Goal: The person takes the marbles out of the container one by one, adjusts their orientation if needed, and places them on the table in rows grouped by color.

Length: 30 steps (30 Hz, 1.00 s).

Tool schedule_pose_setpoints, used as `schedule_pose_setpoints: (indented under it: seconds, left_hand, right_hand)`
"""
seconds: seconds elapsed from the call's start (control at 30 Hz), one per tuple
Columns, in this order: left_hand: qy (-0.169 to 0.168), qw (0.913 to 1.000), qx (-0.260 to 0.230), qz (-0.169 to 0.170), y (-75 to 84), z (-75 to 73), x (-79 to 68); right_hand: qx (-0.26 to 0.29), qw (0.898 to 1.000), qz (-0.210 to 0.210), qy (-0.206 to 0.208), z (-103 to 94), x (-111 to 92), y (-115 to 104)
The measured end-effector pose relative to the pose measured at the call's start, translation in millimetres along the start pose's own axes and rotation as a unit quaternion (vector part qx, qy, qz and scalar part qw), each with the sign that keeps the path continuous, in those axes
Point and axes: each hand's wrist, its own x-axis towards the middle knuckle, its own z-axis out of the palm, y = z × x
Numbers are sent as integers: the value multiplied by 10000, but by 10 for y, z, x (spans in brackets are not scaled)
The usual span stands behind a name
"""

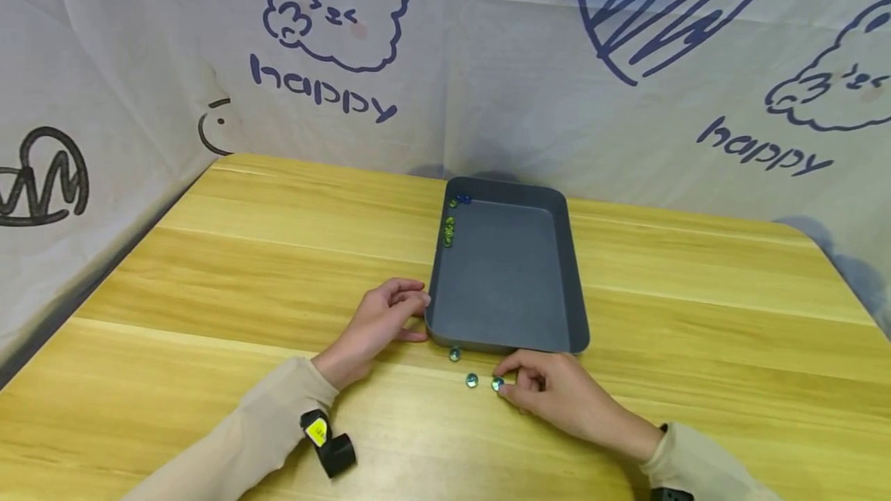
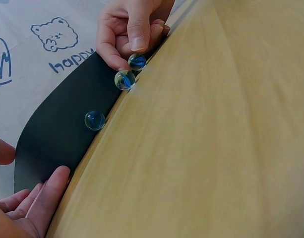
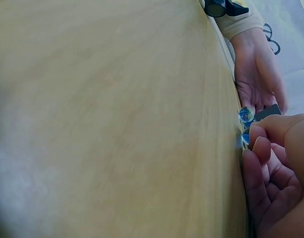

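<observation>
A dark grey rectangular tray [image 1: 506,284] lies on the table. My left hand [image 1: 381,319] touches its near left corner, with relaxed fingers against the outer wall. By the tray's near side, my right hand [image 1: 560,393] pinches a clear glass marble [image 1: 497,384] with a blue swirl between thumb and index finger, at table level. Two similar marbles sit on the wood to its left: one marble [image 1: 472,380] close by, another marble [image 1: 455,354] beside the tray wall. In the left wrist view, the pinched marble [image 2: 137,62] shows under the right thumb.
Inside the tray, several green marbles [image 1: 448,232] line the left wall, and dark blue marbles [image 1: 464,199] lie in the far left corner. The wooden table [image 1: 292,253] ends at a white cloth backdrop [image 1: 501,99] with drawings. A black wrist camera [image 1: 330,443] sits on the left sleeve.
</observation>
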Motion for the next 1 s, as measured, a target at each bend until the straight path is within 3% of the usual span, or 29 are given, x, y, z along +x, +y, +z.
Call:
schedule_pose_setpoints:
  seconds: [0.37,0.6,0.8,1.0]
  left_hand:
    - [-27,10000,22,51,7,4,-4]
    - [-14,10000,33,7,12,0,0]
    - [-43,10000,13,-9,14,8,-2]
    - [-56,9999,101,20,15,0,0]
  right_hand:
    - [-49,10000,0,-17,5,4,21]
    - [295,9994,13,-186,-68,-37,-28]
    - [337,9990,-220,-176,-359,-5,-248]
    - [-349,9985,-198,375,-875,300,-464]
